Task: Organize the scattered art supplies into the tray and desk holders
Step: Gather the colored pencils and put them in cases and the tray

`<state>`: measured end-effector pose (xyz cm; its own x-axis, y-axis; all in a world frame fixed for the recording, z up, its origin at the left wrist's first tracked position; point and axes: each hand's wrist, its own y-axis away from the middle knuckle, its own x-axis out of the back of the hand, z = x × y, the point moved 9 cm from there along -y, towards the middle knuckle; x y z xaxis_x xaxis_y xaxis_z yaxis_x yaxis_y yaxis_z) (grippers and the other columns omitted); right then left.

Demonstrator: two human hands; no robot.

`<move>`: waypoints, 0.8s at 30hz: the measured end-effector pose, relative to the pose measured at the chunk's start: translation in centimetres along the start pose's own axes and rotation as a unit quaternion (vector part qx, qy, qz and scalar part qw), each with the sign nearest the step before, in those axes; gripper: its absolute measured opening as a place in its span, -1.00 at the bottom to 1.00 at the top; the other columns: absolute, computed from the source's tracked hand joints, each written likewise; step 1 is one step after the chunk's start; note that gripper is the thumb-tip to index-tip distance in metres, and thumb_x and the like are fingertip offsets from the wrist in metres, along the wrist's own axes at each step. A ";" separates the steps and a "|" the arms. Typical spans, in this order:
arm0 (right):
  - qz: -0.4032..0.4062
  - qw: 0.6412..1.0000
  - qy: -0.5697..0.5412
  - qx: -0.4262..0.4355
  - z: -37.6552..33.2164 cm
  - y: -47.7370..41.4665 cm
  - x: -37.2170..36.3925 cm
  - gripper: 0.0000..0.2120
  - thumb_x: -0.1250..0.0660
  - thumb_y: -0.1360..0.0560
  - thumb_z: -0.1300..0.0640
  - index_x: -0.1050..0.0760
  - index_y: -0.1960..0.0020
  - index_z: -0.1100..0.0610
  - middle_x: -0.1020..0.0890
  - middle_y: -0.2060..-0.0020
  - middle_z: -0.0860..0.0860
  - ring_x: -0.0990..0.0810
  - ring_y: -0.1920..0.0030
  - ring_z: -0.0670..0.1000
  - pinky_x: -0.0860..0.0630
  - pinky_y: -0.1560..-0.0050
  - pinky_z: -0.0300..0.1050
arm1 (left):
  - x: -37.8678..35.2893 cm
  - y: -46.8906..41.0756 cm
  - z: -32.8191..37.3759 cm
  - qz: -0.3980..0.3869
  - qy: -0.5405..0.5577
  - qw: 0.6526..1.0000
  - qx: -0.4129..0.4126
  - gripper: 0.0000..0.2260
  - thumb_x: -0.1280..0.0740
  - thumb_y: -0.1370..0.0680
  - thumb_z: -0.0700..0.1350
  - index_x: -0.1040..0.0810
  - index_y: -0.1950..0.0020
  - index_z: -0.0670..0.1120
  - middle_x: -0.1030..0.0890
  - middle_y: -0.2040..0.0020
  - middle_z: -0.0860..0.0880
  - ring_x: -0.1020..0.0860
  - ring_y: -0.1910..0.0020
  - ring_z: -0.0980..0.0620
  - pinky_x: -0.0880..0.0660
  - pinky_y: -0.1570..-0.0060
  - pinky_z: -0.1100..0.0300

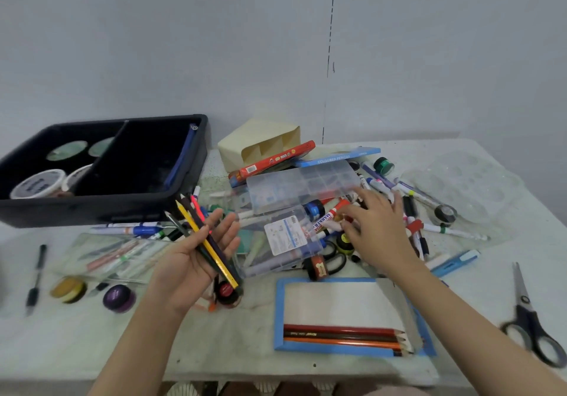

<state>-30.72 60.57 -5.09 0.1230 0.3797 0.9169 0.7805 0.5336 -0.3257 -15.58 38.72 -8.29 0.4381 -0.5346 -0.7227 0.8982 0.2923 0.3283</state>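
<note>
So nearest the camera, a blue pencil box (352, 315) is lying open on the desk (92, 340) with a few coloured pencils in its bottom edge, and black scissors (532, 319) are sitting off to the right. The left hand (196, 257) is lying palm up, fingers loosely open, cradling a bunch of pencils (202, 239), yellow one on top. The right hand (377, 229) is hovering spread over the marker pile (334, 220), not gripping anything. Clear organizer cases (302, 187) are crowding the middle. Further back, the black tray (101, 208) is holding paint tubs, with the cream desk holder (260, 144) tipped over beside it.
</note>
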 end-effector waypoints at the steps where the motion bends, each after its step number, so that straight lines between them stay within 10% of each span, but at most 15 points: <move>1: 0.002 1.000 -0.005 -0.003 -0.4 0.1 -0.1 -0.82 -0.34 -0.49 0.07 -0.60 -0.07 -0.02 -0.46 -0.32 0.08 -0.35 -0.36 0.14 0.09 -0.42 0.27 | 0.6 0.3 0.4 0.005 0.002 1.000 -0.004 -0.34 -0.67 0.11 -0.21 -0.69 0.01 -0.18 -0.63 -0.11 -0.19 -0.64 -0.04 -0.10 -0.62 0.20 0.05; 4: 0.001 0.997 -0.061 0.044 -3.5 0.5 -0.2 -0.73 -0.23 -0.47 -0.06 -0.59 -0.09 -0.05 -0.49 -0.27 0.06 -0.40 -0.31 0.11 0.00 -0.40 0.25 | 2.5 1.6 1.3 0.034 -0.003 0.999 -0.006 -0.63 -0.49 -0.26 -0.21 -0.64 -0.06 -0.21 -0.60 -0.16 -0.20 -0.61 -0.09 -0.11 -0.62 0.17 0.04; 9: -0.072 0.988 -0.070 0.121 -9.1 1.6 -2.6 -0.50 -0.19 -0.36 -0.33 -0.55 -0.18 -0.11 -0.39 -0.38 0.07 -0.29 -0.39 0.11 0.09 -0.40 0.30 | 4.8 3.3 2.8 0.040 0.015 0.999 -0.021 -0.49 -0.55 -0.13 -0.25 -0.62 -0.08 -0.23 -0.59 -0.18 -0.23 -0.60 -0.11 -0.14 -0.60 0.10 -0.07; 15: -0.101 0.988 -0.049 0.104 -11.7 1.3 -3.1 -0.48 -0.36 -0.42 -0.06 -0.36 -0.36 -0.17 -0.16 -0.49 0.04 -0.01 -0.49 0.06 0.21 -0.42 0.23 | 7.8 5.3 3.8 0.096 0.042 0.994 -0.030 -0.68 -0.13 -0.49 -0.26 -0.64 -0.08 -0.20 -0.61 -0.14 -0.21 -0.62 -0.08 -0.12 -0.57 0.03 -0.11; 24: -0.077 0.990 -0.041 0.107 -19.7 -0.1 -5.0 -0.85 -0.29 -0.48 0.04 -0.63 0.07 0.01 -0.26 -0.44 0.08 -0.12 -0.47 0.08 0.20 -0.43 0.21 | 10.2 6.9 3.9 0.105 0.062 0.993 -0.005 -0.69 -0.04 -0.61 -0.27 -0.49 -0.25 -0.22 -0.61 -0.15 -0.22 -0.60 -0.08 -0.16 -0.54 0.01 -0.14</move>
<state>-19.36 43.71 -5.11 -0.0445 0.3370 0.9405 0.6369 0.7348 -0.2332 -4.77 32.24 -11.04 0.6064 -0.3595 -0.7092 0.7874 0.3953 0.4729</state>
